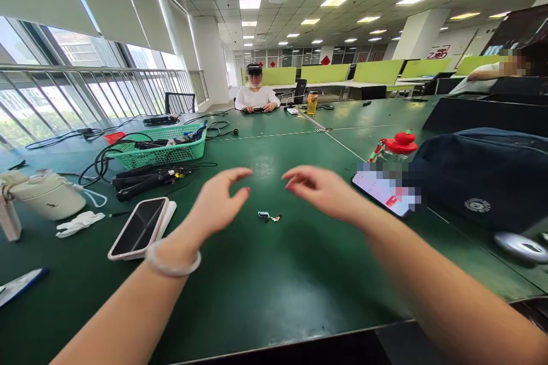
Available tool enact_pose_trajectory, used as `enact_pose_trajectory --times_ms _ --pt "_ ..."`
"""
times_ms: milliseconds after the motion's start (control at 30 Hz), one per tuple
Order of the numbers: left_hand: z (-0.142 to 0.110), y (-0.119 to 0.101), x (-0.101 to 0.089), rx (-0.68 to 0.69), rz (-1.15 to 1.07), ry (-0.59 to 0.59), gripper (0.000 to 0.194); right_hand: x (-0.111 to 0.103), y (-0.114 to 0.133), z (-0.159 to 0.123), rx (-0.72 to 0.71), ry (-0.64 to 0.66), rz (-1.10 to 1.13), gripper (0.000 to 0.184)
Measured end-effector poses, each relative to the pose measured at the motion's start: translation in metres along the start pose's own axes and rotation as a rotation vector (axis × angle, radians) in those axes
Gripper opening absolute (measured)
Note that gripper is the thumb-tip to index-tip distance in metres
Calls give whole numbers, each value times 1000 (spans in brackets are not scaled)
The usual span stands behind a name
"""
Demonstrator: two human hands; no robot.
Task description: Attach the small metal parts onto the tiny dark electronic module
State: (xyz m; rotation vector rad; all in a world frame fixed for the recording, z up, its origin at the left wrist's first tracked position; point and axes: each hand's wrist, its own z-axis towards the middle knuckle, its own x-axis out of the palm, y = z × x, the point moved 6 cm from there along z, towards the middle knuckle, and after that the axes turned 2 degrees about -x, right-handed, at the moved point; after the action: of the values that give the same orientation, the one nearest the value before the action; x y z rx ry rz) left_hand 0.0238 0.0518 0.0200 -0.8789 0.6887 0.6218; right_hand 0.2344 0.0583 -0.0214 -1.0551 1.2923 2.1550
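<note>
My left hand hovers above the dark green table with its fingers stretched out and nothing in it; a pale bangle sits on that wrist. My right hand is raised opposite it, fingers extended towards the left hand, also holding nothing. Between and just below the two hands lies a tiny blue and gold object on the table surface, touched by neither hand.
A pink-cased phone lies left of my arm, with a cream pouch, black tools and a green basket of cables behind. Right: a lit phone, red-capped jar, dark bag. A person sits at the far end.
</note>
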Motion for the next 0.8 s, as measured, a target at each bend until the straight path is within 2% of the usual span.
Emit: enact_pose_trajectory --times_ms 100,167,267,400,533,700,800 --pt "-2 14 59 -5 89 326 41 41 -9 11 8 210 -65 28" --pt "-2 25 87 18 129 402 44 63 -21 18 33 278 -116 28" --pt "2 36 113 51 185 464 36 79 -34 24 22 265 -106 18" --pt "4 37 122 47 182 472 26 80 -40 23 -11 216 -75 3" --pt "0 40 120 -18 36 388 24 80 -33 17 -83 216 -15 3" --pt "-5 55 120 -215 -232 320 25 78 -33 14 45 89 143 8" --pt "-5 59 124 -245 -412 303 29 77 -34 15 85 -29 233 9"
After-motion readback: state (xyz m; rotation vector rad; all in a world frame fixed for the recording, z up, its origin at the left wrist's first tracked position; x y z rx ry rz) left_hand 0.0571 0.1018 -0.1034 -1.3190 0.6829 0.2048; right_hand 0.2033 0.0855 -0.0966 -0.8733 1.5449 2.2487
